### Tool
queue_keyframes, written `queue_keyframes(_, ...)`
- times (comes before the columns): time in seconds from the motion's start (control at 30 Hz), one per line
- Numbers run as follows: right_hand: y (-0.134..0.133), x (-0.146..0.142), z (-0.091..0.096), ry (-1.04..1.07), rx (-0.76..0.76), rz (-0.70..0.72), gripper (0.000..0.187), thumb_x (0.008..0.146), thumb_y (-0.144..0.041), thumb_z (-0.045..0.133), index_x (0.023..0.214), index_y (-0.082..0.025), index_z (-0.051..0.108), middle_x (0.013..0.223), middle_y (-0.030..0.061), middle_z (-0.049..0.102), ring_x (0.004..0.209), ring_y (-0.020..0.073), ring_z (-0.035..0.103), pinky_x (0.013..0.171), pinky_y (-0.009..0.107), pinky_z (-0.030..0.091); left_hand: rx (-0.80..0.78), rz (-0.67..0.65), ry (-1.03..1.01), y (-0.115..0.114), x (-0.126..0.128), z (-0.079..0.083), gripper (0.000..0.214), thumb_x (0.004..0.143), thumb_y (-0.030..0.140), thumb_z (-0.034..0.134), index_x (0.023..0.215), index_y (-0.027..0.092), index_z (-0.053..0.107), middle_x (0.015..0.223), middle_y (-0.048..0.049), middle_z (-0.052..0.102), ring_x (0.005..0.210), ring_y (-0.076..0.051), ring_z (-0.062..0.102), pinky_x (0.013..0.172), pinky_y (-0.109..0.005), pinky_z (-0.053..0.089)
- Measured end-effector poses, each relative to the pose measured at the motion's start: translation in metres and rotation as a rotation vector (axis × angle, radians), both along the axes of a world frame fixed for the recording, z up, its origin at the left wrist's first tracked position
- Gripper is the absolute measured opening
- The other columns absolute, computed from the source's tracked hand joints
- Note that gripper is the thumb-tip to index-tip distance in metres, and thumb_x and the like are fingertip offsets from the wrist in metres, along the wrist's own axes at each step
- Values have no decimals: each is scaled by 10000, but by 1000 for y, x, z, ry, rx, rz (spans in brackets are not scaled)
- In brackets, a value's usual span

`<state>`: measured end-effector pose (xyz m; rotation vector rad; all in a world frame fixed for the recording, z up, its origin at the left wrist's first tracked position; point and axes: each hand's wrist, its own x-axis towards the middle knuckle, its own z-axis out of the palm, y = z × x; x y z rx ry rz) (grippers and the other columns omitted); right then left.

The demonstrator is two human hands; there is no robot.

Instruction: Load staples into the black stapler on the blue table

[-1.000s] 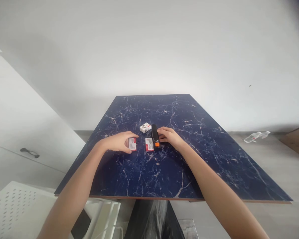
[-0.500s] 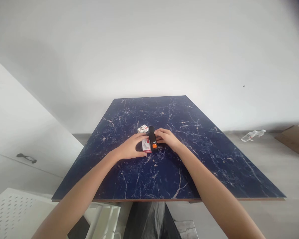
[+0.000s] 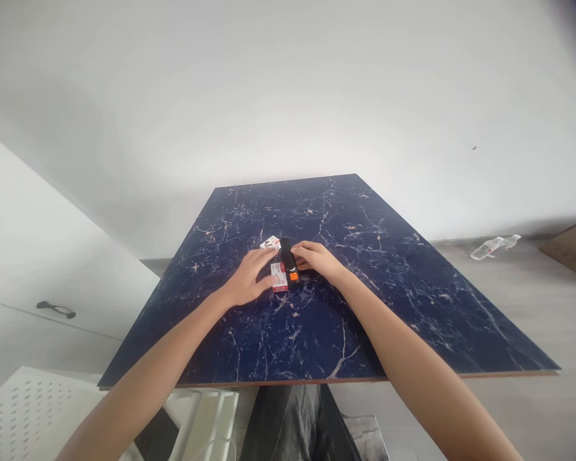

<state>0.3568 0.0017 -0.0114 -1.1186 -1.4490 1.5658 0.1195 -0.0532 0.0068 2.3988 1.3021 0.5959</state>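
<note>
A black stapler-like thing (image 3: 288,256) with an orange patch at its near end lies lengthwise near the middle of the blue marbled table (image 3: 317,333). My right hand (image 3: 317,259) has its fingertips against its right side, fingers bent. Touching or close to its left side is a small red-and-white box (image 3: 279,276) with a printed picture. My left hand (image 3: 249,275) has its thumb on that box, while its fingers stretch forward, apart from the thumb. Their tips reach a second small white box (image 3: 269,242), partly covered, with a dark picture on top.
A white cabinet with a dark handle (image 3: 56,310) stands at the left. White perforated furniture (image 3: 33,403) is at lower left. Plastic bottles (image 3: 494,247) and a cardboard box (image 3: 571,250) lie on the floor at right. Behind the table rises a pale wall (image 3: 288,96).
My left thumb has moved up from the table onto the red-and-white box. The stapler-like thing and both boxes keep nearly the same arrangement. The view has tilted slightly.
</note>
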Motion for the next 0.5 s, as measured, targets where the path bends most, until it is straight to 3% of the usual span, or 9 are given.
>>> queue_keyframes(0.1, -2, 0, 3, 8, -10, 1, 203, 847, -388, 652, 920, -200, 672, 927, 60, 738, 806, 177, 707, 754, 278, 592, 98, 131, 20, 12, -4, -8, 557, 1041, 514, 258, 1546, 299, 353, 1629, -55, 291, 1497, -296, 207, 1203, -531, 197)
queue_keyframes(0.17, -3, 0, 5, 14, -18, 1, 198, 841, -381, 657, 918, -199, 670, 915, 60, 736, 797, 175, 705, 753, 281, 592, 67, 183, 69, 20, -6, -13, 560, 1047, 506, 220, 1527, 278, 395, 1612, -62, 329, 1481, -290, 238, 1195, -528, 206)
queue_keyframes(0.33, -2, -1, 6, 9, -21, 0, 200, 835, -380, 654, 916, -198, 663, 879, 50, 731, 785, 178, 704, 753, 292, 592, 68, 119, 59, 23, -7, -13, 554, 1054, 480, 219, 1435, 228, 533, 1364, -75, 590, 1283, -259, 450, 1127, -453, 320)
queue_keyframes(0.5, -1, -2, 2, -2, -1, -1, 202, 836, -381, 644, 923, -200, 662, 883, 46, 733, 796, 180, 704, 762, 296, 592, 31, 59, 15, 13, -3, -7, 564, 1059, 475, 208, 1367, 219, 606, 1160, -86, 639, 1113, -242, 521, 1056, -439, 390)
